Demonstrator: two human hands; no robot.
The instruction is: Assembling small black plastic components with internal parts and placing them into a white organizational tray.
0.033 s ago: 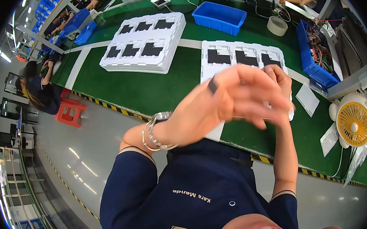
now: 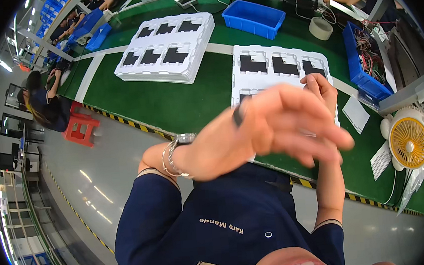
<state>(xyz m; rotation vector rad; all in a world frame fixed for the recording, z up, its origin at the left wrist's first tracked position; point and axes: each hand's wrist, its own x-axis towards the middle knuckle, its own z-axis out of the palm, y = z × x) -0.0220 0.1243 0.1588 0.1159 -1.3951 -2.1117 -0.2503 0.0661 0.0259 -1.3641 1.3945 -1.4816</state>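
My left hand (image 2: 291, 126) is raised over the near part of a white moulded tray (image 2: 267, 78), blurred by motion, with its fingers bent and apart and nothing seen in it. It carries a dark band, and a watch and bracelets circle the wrist. Behind it, my right hand (image 2: 322, 91) rests at the tray's right side with curled fingers, close to a flat black notched piece (image 2: 312, 67). Whether those fingers pinch anything is hidden. More such black pieces, one at the middle (image 2: 285, 66) and one at the left (image 2: 253, 64), lie in the tray's back row.
A stack of white trays (image 2: 160, 77) with black pieces stands left on the green table. Behind are a blue bin (image 2: 253, 19) and a tape roll (image 2: 321, 28). Rightward sit a blue box of wires (image 2: 363, 63), a notepad (image 2: 355, 114) and a fan (image 2: 408, 139). People work beyond.
My left hand has shifted slightly right and toward me, baring a little more of the tray's left part. My right hand stays nearly in place.
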